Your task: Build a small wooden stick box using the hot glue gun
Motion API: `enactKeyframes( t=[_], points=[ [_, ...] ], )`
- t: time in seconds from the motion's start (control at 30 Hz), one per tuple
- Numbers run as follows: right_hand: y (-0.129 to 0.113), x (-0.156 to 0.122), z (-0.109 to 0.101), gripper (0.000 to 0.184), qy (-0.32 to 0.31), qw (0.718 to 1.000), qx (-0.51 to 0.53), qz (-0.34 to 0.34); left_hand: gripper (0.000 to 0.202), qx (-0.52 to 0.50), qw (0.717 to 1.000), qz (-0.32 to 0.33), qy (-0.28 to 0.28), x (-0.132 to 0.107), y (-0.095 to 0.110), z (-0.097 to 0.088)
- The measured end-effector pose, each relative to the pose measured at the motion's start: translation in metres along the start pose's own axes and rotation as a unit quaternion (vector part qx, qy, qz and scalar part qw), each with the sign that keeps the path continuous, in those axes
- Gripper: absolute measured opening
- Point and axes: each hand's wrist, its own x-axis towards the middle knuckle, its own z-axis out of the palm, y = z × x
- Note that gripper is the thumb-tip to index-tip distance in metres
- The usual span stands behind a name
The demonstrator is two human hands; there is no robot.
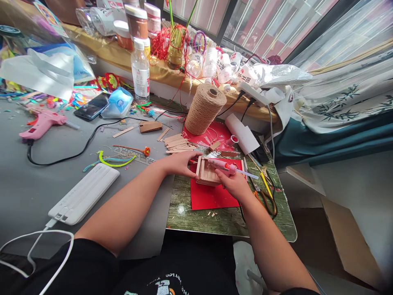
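Observation:
A small box of stacked wooden craft sticks sits on a red sheet. My left hand grips its left side, thumb near the front corner and fingers at the back. My right hand is closed around a pink hot glue gun, whose nozzle points left over the box's back left part. A clear glue stick juts out of the gun's rear end. Whether the nozzle touches the wood cannot be made out. Loose craft sticks lie just behind my left hand.
A twine spool stands behind the box. Scissors and a yellow pen lie right. Leftward are a white power bank, a second pink glue gun with its black cable, and a water bottle.

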Motion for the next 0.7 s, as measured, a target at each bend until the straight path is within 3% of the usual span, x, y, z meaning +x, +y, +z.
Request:
enactKeyframes(
  t=[0.17,0.47,0.6,0.7],
  points=[
    [0.001,-0.002,-0.001,0.05,-0.02,0.999,0.018,0.021,0.101,-0.003,1.0,-0.011,0.0,0.0,0.001,0.0],
    [0.002,-0.012,-0.012,0.052,-0.041,0.993,0.108,-0.003,0.101,-0.001,1.0,-0.014,-0.013,0.001,0.004,-0.001],
    [-0.001,-0.027,-0.025,0.049,-0.105,0.985,0.125,-0.05,0.101,-0.001,1.0,-0.005,-0.015,0.001,0.003,-0.001],
    [0.001,-0.036,-0.027,0.041,-0.11,0.982,0.119,-0.095,0.101,-0.002,1.0,-0.006,-0.008,0.001,0.0,-0.001]
  ],
)
